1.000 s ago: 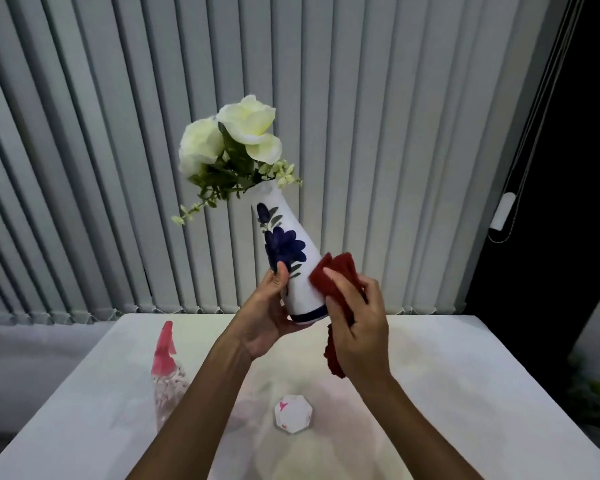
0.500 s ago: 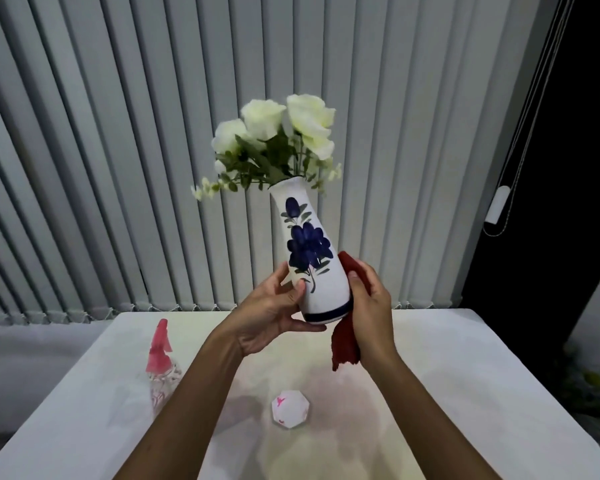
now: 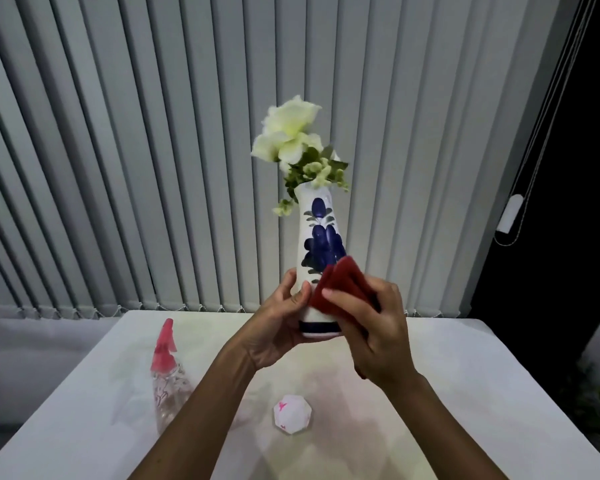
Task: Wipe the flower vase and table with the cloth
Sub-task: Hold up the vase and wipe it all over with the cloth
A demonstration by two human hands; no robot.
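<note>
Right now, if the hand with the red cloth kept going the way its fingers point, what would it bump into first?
The right hand points up and to the left, pressing the folded red cloth against the white ceramic vase with blue painted flowers. It would likely meet the vase's side first, perhaps also the left hand gripping the base.

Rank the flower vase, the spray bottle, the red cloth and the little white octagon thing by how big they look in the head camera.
1. Flower vase, lifted off the table
2. Spray bottle
3. Red cloth, partly hidden by the right hand, so its rank against the bottle is unsure
4. White octagonal object
</note>
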